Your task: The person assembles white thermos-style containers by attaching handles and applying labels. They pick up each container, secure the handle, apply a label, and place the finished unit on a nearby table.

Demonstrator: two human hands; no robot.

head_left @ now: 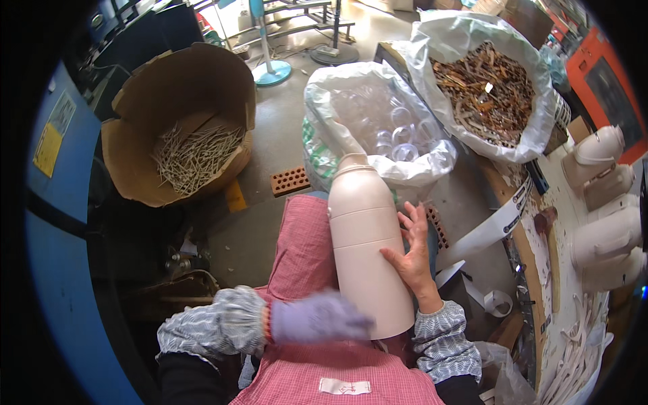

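Observation:
A pale pink vacuum flask body [368,260] lies tilted on my lap, over a red checked apron [304,236]. Its narrow neck points away from me, with no lid on it. My right hand [413,256] is bare, fingers spread, the thumb against the flask's right side. Near the flask's base is my left hand [320,318] in a purple glove. Motion smears it, so its fingers cannot be made out, nor whether it touches the flask.
A cardboard bin [121,152] at the left holds thin pale sticks. Ahead stands a white sack [317,84] of clear plastic rings; beyond it, another sack [422,40] holds brown scraps. Several pink flask jugs [607,233] stand on the right-hand bench [550,209]. A perforated brick [290,181] lies on the floor.

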